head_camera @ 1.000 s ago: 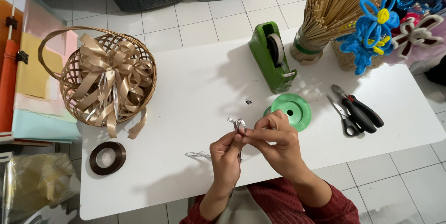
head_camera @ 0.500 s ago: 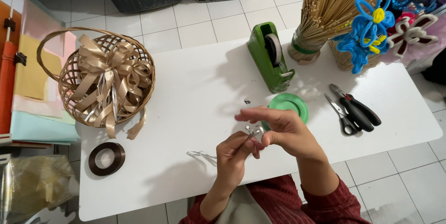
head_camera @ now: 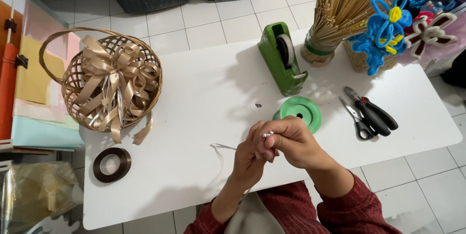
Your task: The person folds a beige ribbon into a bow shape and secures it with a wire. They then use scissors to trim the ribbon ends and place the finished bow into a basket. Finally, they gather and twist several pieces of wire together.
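— Silver ribbon strip [head_camera: 268, 135]: where do we log it?
— Pinched between our left hand [head_camera: 250, 158] and right hand [head_camera: 291, 142], near the green spool [head_camera: 301, 113]. Light, limp, slippery, we judge; grip close to the ends.

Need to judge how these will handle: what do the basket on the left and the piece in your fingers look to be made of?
Basket: looks like woven cane or bamboo strips, matte tan, with open lattice gaps; its bow looks like glossy ribbon. The piece pinched between the left hand and right hand: small and shiny silver, perhaps wire or foil ribbon; too small to tell.
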